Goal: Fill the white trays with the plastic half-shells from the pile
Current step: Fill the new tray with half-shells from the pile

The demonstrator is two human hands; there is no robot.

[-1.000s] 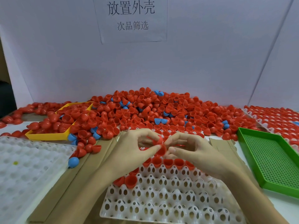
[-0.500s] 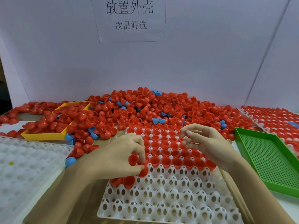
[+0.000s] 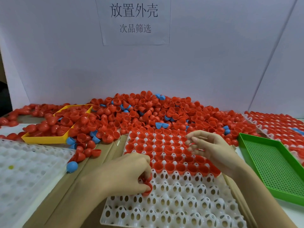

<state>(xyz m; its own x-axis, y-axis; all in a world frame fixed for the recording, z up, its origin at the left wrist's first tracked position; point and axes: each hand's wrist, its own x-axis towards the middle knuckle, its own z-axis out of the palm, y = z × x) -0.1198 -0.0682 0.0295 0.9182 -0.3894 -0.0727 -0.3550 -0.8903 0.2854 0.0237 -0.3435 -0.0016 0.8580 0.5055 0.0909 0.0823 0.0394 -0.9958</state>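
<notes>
White tray point(image 3: 189, 209) centred on the table, flat on brown cardboard point(image 3: 105, 155). Far rows filled with red half-shells point(image 3: 169, 167), mouths up; near rows of sockets vacant. Filling about half done, by judgement, and proceeding from far edge toward near edge.

Left hand point(image 3: 125, 175) low at the tray's left side, on the boundary between filled and vacant rows. Grip pinching red half-shells point(image 3: 147, 186) between thumb and curled fingers; count not discernible. Low posture consistent with seating a shell in the first vacant row.

Right hand point(image 3: 212, 148) raised above the filled rows toward the tray's right side. Fingers curled; slivers of red visible between them, apparently thin shell rims held in reserve. Grip judged closed on shells, though content mostly hidden.

Supply pile point(image 3: 164, 116) banked against the white backdrop, touching the tray's far edge; mostly red, a few blue shells point(image 3: 161, 125) mixed in. Short reach from pile to tray evidently intended.

Yellow tray point(image 3: 46, 139) at left, half buried in red shells. Second white tray point(image 3: 24, 175) at near left, vacant. Green perforated tray point(image 3: 271, 163) at right, just beside the right forearm. Filled white tray point(image 3: 279, 125) beyond it at far right. Printed sign point(image 3: 134, 20) on the backdrop.

Open room: near half of the centre tray and the cardboard strip to its left. Right side tight against the green tray's rim; risk of knocking loose shells at the pile's near edge.
</notes>
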